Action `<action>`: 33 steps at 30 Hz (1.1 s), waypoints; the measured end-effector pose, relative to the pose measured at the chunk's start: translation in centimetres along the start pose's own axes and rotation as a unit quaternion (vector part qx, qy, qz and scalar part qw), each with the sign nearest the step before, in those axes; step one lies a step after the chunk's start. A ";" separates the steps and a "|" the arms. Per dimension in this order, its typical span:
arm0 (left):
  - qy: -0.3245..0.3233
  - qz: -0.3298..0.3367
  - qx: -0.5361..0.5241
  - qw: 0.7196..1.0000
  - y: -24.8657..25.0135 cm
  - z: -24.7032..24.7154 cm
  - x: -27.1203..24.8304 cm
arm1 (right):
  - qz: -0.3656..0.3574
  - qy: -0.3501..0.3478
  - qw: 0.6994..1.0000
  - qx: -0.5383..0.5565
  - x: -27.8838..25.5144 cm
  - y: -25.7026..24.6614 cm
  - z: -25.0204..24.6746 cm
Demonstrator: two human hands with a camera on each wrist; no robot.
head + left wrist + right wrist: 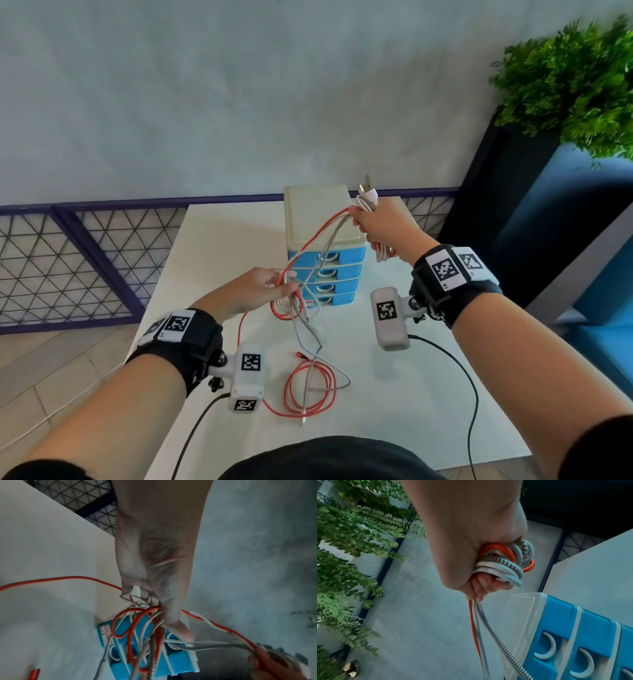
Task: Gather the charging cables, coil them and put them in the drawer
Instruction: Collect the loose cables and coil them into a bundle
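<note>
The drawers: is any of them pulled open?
No: in the head view every blue drawer sits flush in the white cabinet.

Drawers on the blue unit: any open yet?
All shut: the four blue fronts of the drawer unit sit flush in the head view, none pulled out.

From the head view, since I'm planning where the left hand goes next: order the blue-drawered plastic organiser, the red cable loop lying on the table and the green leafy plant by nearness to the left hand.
1. Blue-drawered plastic organiser, just right of and behind the left hand.
2. Red cable loop on the white table, nearer the person.
3. Green leafy plant, far right.
</note>
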State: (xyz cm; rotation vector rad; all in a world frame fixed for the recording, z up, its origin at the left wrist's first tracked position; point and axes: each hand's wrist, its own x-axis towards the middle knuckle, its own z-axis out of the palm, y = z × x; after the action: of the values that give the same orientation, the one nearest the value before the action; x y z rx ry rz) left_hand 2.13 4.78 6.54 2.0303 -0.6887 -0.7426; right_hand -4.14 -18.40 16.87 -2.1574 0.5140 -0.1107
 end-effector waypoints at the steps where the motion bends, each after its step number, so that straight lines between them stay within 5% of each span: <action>1: -0.032 -0.017 0.034 0.999 0.2 0.0 -0.1 | -0.004 -0.008 1.000 0.022 -0.2 0.0 0.1; 3: -0.086 -0.069 0.044 0.993 0.5 0.0 -0.1 | -0.011 -0.027 0.997 0.065 -0.5 -0.1 0.4; 5: -0.075 -0.103 0.022 0.992 0.5 0.0 0.1 | -0.017 -0.043 0.994 0.098 -0.8 -0.4 0.6; 13: -0.035 -0.065 0.095 0.993 -1.1 -0.2 1.9 | -0.046 -0.069 0.992 0.099 -1.0 -1.0 1.0; 21: -0.091 -0.108 -0.106 0.984 -0.5 1.4 2.1 | -0.079 -0.099 0.982 0.137 -1.8 -2.6 2.2; 27: -0.116 -0.062 -0.029 0.991 -0.6 2.2 2.2 | -0.077 -0.112 0.983 0.123 -2.1 -2.1 2.8; 33: -0.112 -0.162 0.076 0.977 -2.2 1.2 2.6 | -0.062 -0.075 0.989 0.112 -1.7 -1.4 1.9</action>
State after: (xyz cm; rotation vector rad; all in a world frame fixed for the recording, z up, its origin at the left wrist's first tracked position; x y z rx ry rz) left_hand 3.42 3.38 3.47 2.2511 -0.5589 -1.1533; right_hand -4.70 -15.57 16.97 -1.9579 0.2663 -0.0717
